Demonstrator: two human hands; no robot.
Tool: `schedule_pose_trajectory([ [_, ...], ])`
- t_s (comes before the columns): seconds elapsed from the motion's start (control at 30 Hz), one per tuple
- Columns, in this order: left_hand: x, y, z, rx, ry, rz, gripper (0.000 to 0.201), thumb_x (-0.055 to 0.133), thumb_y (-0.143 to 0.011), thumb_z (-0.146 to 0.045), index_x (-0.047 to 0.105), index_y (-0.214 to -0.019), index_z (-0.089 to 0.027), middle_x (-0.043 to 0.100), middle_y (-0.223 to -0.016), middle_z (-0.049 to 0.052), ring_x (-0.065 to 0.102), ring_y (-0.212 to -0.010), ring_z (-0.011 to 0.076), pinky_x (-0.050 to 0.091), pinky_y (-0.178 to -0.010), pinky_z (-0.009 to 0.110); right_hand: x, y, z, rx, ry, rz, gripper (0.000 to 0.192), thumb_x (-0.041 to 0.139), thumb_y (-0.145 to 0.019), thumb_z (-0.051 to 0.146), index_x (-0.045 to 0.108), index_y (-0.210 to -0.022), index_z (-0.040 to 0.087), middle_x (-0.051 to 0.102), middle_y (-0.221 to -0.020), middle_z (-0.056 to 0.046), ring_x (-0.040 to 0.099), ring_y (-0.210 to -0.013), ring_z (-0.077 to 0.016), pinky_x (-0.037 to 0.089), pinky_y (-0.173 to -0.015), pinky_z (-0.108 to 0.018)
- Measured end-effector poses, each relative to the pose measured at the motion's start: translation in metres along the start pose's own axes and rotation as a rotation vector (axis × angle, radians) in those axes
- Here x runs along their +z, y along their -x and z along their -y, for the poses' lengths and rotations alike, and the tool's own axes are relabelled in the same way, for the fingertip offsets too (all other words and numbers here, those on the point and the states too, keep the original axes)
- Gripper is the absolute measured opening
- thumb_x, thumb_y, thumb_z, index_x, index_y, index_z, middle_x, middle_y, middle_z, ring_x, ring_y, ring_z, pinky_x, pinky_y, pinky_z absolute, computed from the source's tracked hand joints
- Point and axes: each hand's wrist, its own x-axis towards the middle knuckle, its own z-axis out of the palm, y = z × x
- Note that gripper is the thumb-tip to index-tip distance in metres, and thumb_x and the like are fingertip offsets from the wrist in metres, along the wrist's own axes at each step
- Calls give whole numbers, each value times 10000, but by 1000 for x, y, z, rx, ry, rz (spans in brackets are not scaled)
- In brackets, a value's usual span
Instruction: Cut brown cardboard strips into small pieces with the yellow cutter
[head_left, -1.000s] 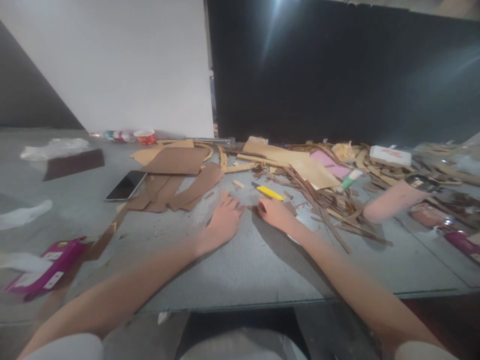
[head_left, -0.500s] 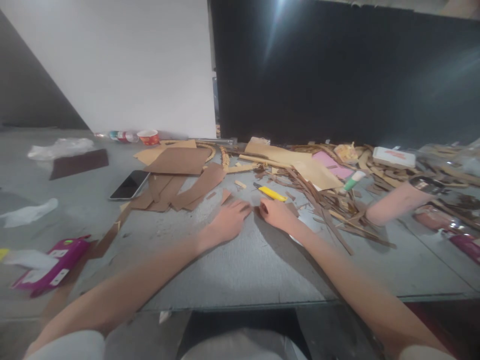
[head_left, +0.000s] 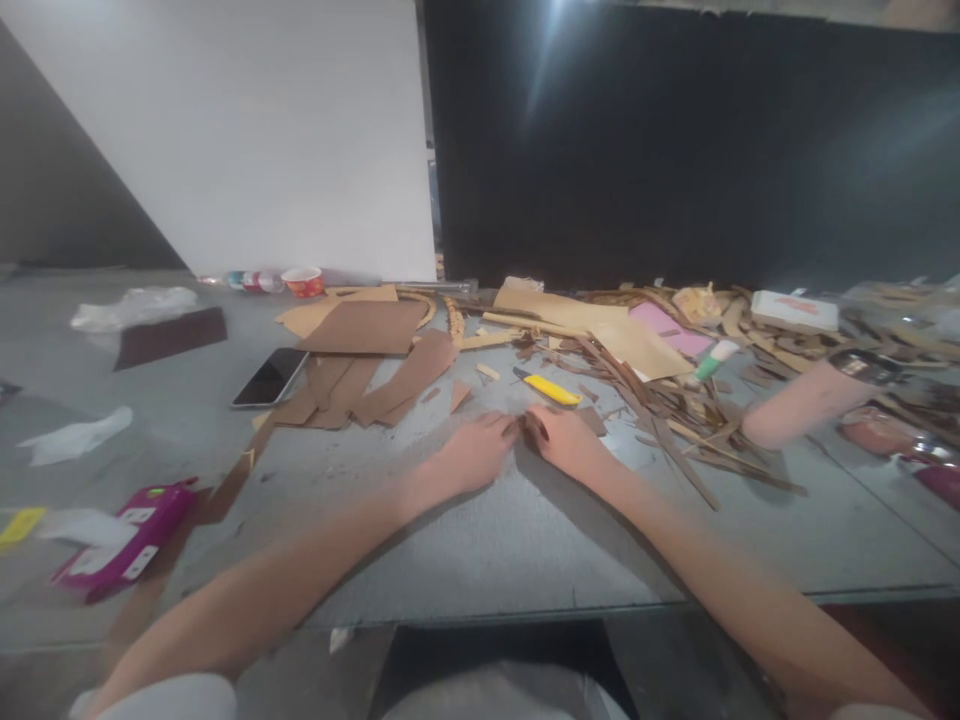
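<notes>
Lying just beyond curled, close-together hands (head_left: 480,452), yellow cutter (head_left: 553,390), any hold unclear.

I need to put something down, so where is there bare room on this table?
The widest bare patch of table lies between the left hand, the right hand and the near edge. Another lies between the phone, white tissue and purple pack. Beyond the right hand, up to the pink tumbler, brown scraps crowd it.
</notes>
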Motion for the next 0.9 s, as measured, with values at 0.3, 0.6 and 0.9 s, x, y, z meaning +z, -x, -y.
schedule_pose_trajectory([
  [0.3, -4, -3, -3, 13, -37, 24, 492, 573, -875, -50, 644, -1361, -76, 696, -1307, 193, 658, -1248, 324, 536, -1084, 432, 5, 21, 23, -92, 302, 12, 410, 439, -1109, 191, 681, -1424, 90, 678, -1277, -230, 653, -1197, -336, 497, -994, -406],
  [0.6, -1, -3, -6, 13, -33, 17, 463, 571, -916, -90, 647, -1372, -103, 705, -1279, 173, 656, -1228, 314, 527, -1078, 431, -1, 22, 34, -28, 300, 158, 461, 449, -1094, 186, 623, -1499, 50, 804, -1062, -227, 797, -971, -324, 510, -753, -352],
  [0.9, 2, -4, -17, -28, -10, 36, 511, 613, -887, -102, 636, -1396, -69, 666, -1427, 216, 617, -1339, 340, 533, -1106, 438, -26, 34, 29, 45, 328, 216, 348, 488, -1061, 245, 813, -1023, 126, 818, -960, -209, 807, -893, -325, 496, -742, -349],
])
